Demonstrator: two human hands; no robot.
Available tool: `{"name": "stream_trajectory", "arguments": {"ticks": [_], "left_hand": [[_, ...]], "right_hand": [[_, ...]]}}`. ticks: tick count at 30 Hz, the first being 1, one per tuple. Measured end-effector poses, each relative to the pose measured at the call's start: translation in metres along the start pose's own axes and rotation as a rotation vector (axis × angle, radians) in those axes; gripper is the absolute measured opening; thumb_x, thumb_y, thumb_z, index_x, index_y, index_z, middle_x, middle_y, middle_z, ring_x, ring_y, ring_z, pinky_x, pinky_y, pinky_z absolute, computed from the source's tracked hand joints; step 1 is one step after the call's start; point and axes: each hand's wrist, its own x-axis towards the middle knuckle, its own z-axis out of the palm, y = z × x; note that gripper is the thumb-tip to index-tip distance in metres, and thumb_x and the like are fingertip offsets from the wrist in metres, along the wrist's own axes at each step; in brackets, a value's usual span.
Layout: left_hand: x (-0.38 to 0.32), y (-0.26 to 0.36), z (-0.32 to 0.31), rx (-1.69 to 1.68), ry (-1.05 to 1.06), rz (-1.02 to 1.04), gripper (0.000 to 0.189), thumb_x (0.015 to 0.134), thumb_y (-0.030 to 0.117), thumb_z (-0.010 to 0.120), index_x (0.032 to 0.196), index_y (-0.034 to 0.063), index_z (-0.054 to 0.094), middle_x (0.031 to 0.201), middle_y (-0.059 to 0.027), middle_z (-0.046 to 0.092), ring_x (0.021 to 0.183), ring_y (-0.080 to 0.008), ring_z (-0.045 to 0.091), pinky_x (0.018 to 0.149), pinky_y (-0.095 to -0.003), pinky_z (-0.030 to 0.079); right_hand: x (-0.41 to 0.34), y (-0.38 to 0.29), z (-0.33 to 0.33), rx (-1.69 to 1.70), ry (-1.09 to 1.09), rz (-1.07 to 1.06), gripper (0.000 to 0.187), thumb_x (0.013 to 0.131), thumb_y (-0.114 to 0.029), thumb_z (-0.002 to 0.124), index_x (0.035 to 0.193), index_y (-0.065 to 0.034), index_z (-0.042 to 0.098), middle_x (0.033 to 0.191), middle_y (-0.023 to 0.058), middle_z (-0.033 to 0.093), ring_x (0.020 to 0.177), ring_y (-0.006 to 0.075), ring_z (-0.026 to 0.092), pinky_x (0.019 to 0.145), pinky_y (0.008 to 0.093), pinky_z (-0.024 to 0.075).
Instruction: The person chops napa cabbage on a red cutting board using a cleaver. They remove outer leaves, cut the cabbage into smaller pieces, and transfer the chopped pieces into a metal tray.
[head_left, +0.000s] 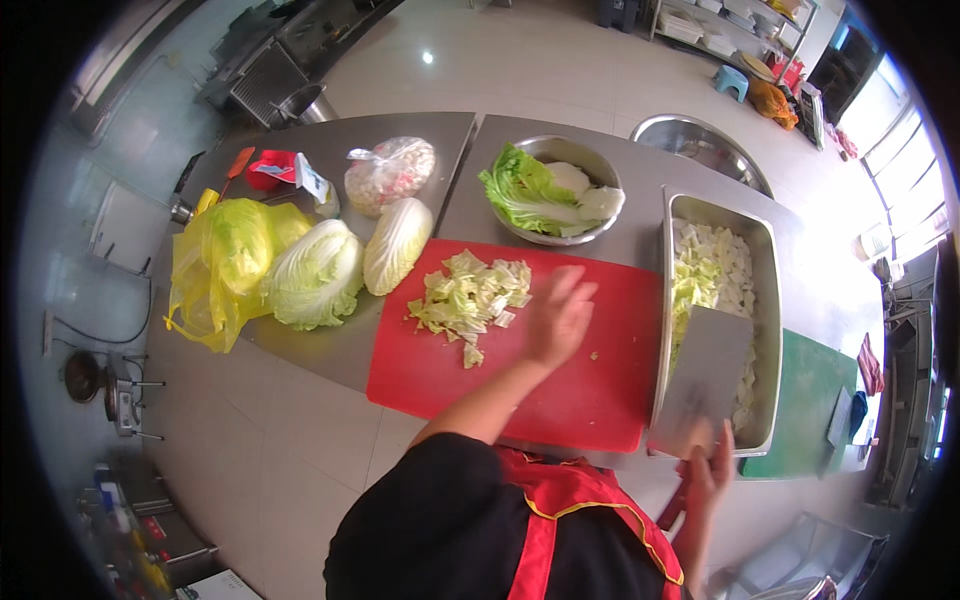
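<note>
My left hand (561, 321) hovers over the red cutting board (555, 405), blurred, its fingers apart and nothing in them. Just left of it lies a loose pile of chopped napa cabbage (472, 292). In my right hand (705, 465) is the handle of a broad cleaver (705, 375). Its flat blade is over the near part of a deep steel pan (776, 360) and hides some of what is inside. Cut cabbage pieces (720, 262) fill the pan, leafy ones at the left and paler ones at the right.
A steel bowl (559, 238) with cabbage leaves stands behind the board. Two whole napa cabbages (315, 277) (399, 246) and a yellow plastic bag (225, 285) holding another are at the left. A tied clear bag (390, 176) sits behind them. A green cutting board (810, 405) lies beyond the pan.
</note>
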Motion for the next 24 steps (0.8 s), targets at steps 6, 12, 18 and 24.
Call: {"name": "stream_trajectory", "arguments": {"ticks": [6,12,18,24], "left_hand": [[-0.088,-0.125,-0.165,0.550,0.124,-0.387,0.054,0.103,0.034,0.059,0.150,0.0099,0.050,0.151,-0.0252,0.048,0.142,-0.0447,0.042,0.117,-0.0566,0.033],[-0.033,-0.180,-0.160,0.314,-0.250,-0.297,0.078,0.104,0.067,0.038,0.160,0.0125,0.038,0.160,-0.0247,0.041,0.150,-0.0455,0.031,0.124,-0.0551,0.022],[0.010,-0.183,-0.151,0.202,-0.594,-0.107,0.096,0.084,0.081,0.061,0.155,0.0181,0.050,0.161,-0.0204,0.043,0.149,-0.0433,0.034,0.122,-0.0537,0.029],[-0.009,-0.152,-0.137,0.187,-0.347,-0.035,0.095,0.074,0.069,0.080,0.151,0.0193,0.054,0.153,-0.0237,0.045,0.141,-0.0465,0.042,0.118,-0.0558,0.035]], "right_hand": [[0.020,0.092,0.139,0.025,-0.187,0.067,0.066,0.094,0.006,0.055,0.157,-0.0068,0.044,0.114,0.0054,0.067,0.070,0.0094,0.061,0.060,0.0234,0.0496],[0.065,0.120,0.215,-0.079,-0.243,0.169,0.063,0.093,0.001,0.054,0.155,-0.0073,0.047,0.124,0.0087,0.068,0.082,0.0100,0.066,0.069,0.0267,0.0542],[0.090,0.114,0.262,-0.321,-0.351,0.040,0.061,0.092,0.001,0.059,0.152,-0.0076,0.052,0.118,0.0086,0.071,0.088,0.0120,0.067,0.076,0.0278,0.0549],[0.062,0.132,0.315,-0.340,-0.429,0.066,0.063,0.092,0.000,0.061,0.153,-0.0078,0.051,0.111,0.0090,0.073,0.084,0.0147,0.067,0.076,0.0327,0.0559]]}}
